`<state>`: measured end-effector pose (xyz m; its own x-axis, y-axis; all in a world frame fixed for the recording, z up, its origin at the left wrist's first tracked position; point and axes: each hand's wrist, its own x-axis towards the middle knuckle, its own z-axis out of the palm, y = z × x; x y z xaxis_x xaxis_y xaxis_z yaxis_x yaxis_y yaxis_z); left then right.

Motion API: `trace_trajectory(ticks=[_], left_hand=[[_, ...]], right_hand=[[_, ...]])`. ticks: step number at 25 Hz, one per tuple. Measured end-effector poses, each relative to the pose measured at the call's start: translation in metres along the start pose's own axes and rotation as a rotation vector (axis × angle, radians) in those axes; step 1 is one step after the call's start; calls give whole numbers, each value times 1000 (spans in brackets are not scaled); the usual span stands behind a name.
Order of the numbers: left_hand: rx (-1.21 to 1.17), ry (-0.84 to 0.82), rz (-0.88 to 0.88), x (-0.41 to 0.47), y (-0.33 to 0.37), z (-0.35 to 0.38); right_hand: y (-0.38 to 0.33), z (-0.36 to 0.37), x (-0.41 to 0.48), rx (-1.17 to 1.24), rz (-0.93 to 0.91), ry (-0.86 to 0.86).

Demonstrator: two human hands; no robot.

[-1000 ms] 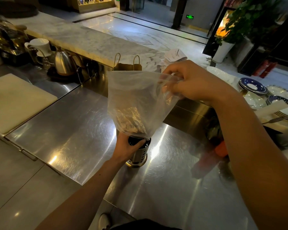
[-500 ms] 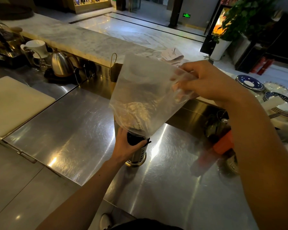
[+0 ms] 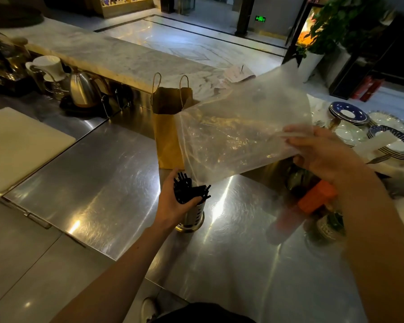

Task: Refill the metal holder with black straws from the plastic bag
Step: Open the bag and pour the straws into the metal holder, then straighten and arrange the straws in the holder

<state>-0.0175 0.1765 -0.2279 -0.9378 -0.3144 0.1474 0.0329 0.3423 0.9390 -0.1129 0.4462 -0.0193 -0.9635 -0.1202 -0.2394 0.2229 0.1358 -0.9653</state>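
Steel counter (image 3: 103, 183), holder (image 3: 194, 216) (half hidden), straws (image 3: 187, 190), bag (image 3: 238, 136)

Dim warm indoor light, glare streaks on the steel counter (image 3: 107, 183) — edges bowed by wide-angle, soft focus

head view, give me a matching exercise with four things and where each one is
1 black straws
2 plastic bag
3 paper bag
4 kettle

a held up in the right hand
b standing upright beyond the metal holder
c gathered by the left hand at the metal holder's top
d far left, on a dark base

Pairs: 1-c, 2-a, 3-b, 4-d
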Motion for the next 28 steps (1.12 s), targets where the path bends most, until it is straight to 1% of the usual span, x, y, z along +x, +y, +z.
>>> trace_trajectory(ticks=[4,6,11,15,17,21,23,25,28], left_hand=[[-74,-10,-92,-4,4,-3],[-124,1,-111,-5,3,-6],[-118,40,-192,-4,-2,-8],[-156,37,-166,-7,-2,-8],[-122,48,-177,-7,-5,-8],[-25,105,-133,-9,-7,-7],[-5,114,-104,-10,-11,-6],[8,122,-92,-11,-14,-5],[-7,145,-110,-14,-15,-4]], right_hand=[[43,-9,10,258,130,33],[62,-7,11,360,176,28],[108,9,4,579,318,-14],[143,14,4,839,415,66],[163,14,4,955,451,114],[194,17,1,1079,490,164],[208,19,-2,1089,516,208],[218,24,-5,1067,576,292],[236,29,-9,1127,625,329]])
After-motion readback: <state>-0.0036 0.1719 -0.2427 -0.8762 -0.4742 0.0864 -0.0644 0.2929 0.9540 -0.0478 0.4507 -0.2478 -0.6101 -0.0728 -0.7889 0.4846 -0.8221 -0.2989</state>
